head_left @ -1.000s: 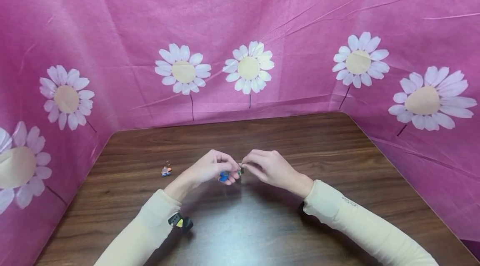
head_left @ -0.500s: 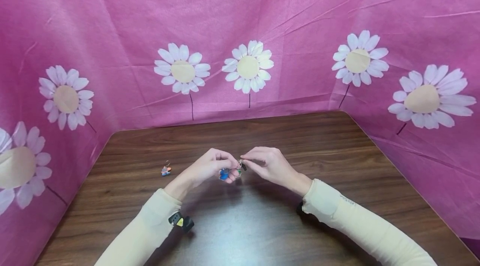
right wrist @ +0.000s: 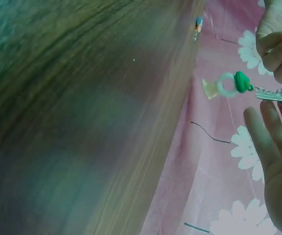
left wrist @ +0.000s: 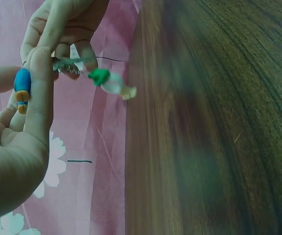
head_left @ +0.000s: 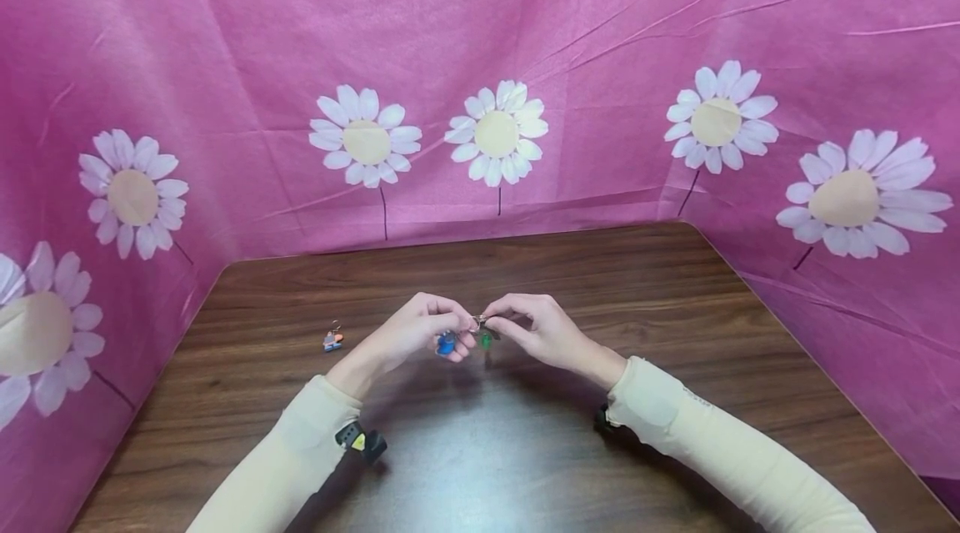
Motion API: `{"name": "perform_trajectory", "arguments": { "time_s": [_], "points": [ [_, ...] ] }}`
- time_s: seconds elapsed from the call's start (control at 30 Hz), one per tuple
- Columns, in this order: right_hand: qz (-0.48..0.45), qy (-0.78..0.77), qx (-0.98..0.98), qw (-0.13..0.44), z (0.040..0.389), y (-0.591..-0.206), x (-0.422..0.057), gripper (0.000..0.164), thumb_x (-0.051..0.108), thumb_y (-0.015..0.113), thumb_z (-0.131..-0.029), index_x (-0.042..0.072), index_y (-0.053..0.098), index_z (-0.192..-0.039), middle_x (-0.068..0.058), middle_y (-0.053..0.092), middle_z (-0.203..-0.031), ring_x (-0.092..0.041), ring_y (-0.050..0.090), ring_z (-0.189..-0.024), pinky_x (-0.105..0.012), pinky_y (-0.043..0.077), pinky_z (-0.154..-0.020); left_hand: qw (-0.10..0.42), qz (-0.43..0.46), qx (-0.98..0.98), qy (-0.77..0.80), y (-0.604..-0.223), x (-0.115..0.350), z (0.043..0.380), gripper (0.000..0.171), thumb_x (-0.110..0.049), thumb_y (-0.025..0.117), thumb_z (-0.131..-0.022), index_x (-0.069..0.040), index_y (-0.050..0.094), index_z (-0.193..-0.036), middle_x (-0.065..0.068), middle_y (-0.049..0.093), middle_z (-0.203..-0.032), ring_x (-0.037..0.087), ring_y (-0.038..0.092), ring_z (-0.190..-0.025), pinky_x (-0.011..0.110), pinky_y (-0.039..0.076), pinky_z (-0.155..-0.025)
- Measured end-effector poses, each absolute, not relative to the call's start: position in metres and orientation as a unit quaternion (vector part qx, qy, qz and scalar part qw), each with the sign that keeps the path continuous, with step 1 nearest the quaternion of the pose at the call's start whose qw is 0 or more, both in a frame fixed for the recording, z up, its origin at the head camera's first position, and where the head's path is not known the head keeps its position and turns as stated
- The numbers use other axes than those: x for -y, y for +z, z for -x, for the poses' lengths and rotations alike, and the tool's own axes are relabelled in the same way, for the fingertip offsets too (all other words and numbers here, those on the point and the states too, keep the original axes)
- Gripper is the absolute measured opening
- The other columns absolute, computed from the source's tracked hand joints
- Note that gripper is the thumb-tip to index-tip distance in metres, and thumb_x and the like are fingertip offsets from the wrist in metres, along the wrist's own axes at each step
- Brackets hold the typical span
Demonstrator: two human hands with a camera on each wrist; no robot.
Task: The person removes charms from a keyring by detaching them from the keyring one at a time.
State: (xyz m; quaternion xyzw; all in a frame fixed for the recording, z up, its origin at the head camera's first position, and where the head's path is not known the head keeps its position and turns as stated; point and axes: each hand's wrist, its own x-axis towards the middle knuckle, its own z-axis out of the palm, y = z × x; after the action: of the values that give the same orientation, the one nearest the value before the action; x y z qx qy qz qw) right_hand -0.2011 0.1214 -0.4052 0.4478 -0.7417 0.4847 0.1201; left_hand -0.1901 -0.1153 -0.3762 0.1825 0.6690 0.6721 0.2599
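- Two hands meet above the table, fingertips pinched together at one small metal ring. The left hand grips it from one side, the right hand from the other. Exactly which part each fingertip presses is too small to tell.
- Such a narrow pinch could slip: a thin, springy ring, if squeezed off-centre, might twist or jump from the fingers and drop to the wood.
- Just beside the right fingertips, the key shows its toothed blade. It could swing into the fingers and block them if the ring turns.
- Beyond the key's tip dangles the green charm. Its link is unclear; its loose weight might tug the ring sideways or tangle with the key.
- Under the left hand's fingers, the blue charm lies against them and could get trapped, spoiling that hold.
- Well apart, near the table's left side, rests the orange-and-blue charm. A careless sweep of the left forearm might knock it away.
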Motion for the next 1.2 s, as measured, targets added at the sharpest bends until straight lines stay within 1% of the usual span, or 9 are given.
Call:
{"name": "perform_trajectory", "arguments": {
  "time_s": [0.1,0.3,0.47,0.57,0.67,0.8,0.97,1.07,1.2],
  "points": [
    [-0.444,0.495,0.739,0.109,0.197,-0.398,-0.120,0.017,-0.015,0.068,-0.088,-0.003,0.071,-0.100,-0.012,0.071,-0.090,-0.024,0.069,-0.080,-0.040,0.062,-0.069,0.255,-0.189,-0.674,0.667,-0.377,0.115,0.190,0.022,-0.006,0.057,-0.097,0.012,0.067,-0.101,0.012,0.070,-0.080,0.017,0.067,-0.070,0.031,0.060,-0.066],
    [-0.468,0.477,0.736,0.110,0.202,-0.403,-0.126,0.017,-0.007,0.073,-0.089,0.007,0.074,-0.099,0.000,0.066,-0.082,-0.014,0.061,-0.068,-0.028,0.056,-0.058,0.234,-0.213,-0.711,0.629,-0.380,0.114,0.190,0.021,-0.005,0.057,-0.098,0.012,0.068,-0.100,0.023,0.071,-0.083,0.017,0.069,-0.070,0.034,0.062,-0.067],
    [-0.477,0.450,0.746,0.120,0.205,-0.408,-0.129,0.013,0.002,0.074,-0.092,0.012,0.075,-0.101,0.006,0.065,-0.081,-0.011,0.058,-0.065,-0.025,0.049,-0.054,0.218,-0.230,-0.746,0.585,-0.376,0.112,0.189,0.020,-0.005,0.058,-0.098,0.011,0.069,-0.101,0.030,0.070,-0.087,0.018,0.069,-0.068,0.043,0.063,-0.069],
    [-0.474,0.437,0.756,0.119,0.204,-0.407,-0.130,0.012,0.004,0.074,-0.092,0.013,0.075,-0.100,0.008,0.064,-0.081,-0.009,0.057,-0.066,-0.023,0.048,-0.055,0.207,-0.247,-0.763,0.560,-0.375,0.111,0.189,0.019,-0.005,0.057,-0.097,0.009,0.070,-0.099,0.026,0.071,-0.085,0.019,0.069,-0.068,0.044,0.062,-0.068],
    [-0.472,0.424,0.765,0.114,0.203,-0.406,-0.130,0.009,0.007,0.073,-0.094,0.014,0.075,-0.100,0.010,0.063,-0.082,-0.007,0.057,-0.068,-0.021,0.048,-0.056,0.198,-0.255,-0.773,0.546,-0.376,0.111,0.190,0.018,-0.006,0.058,-0.096,0.006,0.072,-0.098,0.021,0.072,-0.084,0.019,0.069,-0.068,0.037,0.062,-0.065],
    [-0.464,0.409,0.778,0.112,0.203,-0.407,-0.128,0.007,0.012,0.073,-0.096,0.014,0.073,-0.102,0.010,0.066,-0.089,-0.005,0.059,-0.074,-0.023,0.051,-0.059,0.198,-0.250,-0.764,0.560,-0.377,0.113,0.190,0.020,-0.005,0.057,-0.097,0.009,0.071,-0.098,0.025,0.071,-0.084,0.020,0.069,-0.068,0.036,0.062,-0.065],
    [-0.455,0.415,0.781,0.106,0.203,-0.411,-0.127,0.020,0.011,0.075,-0.094,0.007,0.071,-0.112,0.003,0.073,-0.101,-0.008,0.068,-0.089,-0.027,0.059,-0.071,0.219,-0.230,-0.721,0.616,-0.379,0.115,0.191,0.024,-0.004,0.055,-0.099,0.018,0.065,-0.102,0.031,0.069,-0.085,0.018,0.069,-0.068,0.039,0.063,-0.067],
    [-0.461,0.423,0.774,0.097,0.205,-0.414,-0.128,0.025,0.008,0.074,-0.094,0.004,0.071,-0.118,0.000,0.074,-0.105,-0.011,0.070,-0.095,-0.029,0.060,-0.078,0.226,-0.225,-0.711,0.627,-0.378,0.115,0.191,0.025,-0.004,0.054,-0.099,0.018,0.065,-0.101,0.029,0.069,-0.084,0.017,0.068,-0.069,0.037,0.062,-0.066],
    [-0.472,0.428,0.766,0.086,0.208,-0.416,-0.128,0.022,0.006,0.072,-0.095,0.007,0.073,-0.117,0.002,0.074,-0.106,-0.011,0.069,-0.094,-0.027,0.059,-0.076,0.230,-0.223,-0.711,0.626,-0.378,0.116,0.191,0.023,-0.004,0.053,-0.098,0.013,0.067,-0.099,0.028,0.068,-0.083,0.018,0.068,-0.069,0.036,0.062,-0.066]
  ]
}}
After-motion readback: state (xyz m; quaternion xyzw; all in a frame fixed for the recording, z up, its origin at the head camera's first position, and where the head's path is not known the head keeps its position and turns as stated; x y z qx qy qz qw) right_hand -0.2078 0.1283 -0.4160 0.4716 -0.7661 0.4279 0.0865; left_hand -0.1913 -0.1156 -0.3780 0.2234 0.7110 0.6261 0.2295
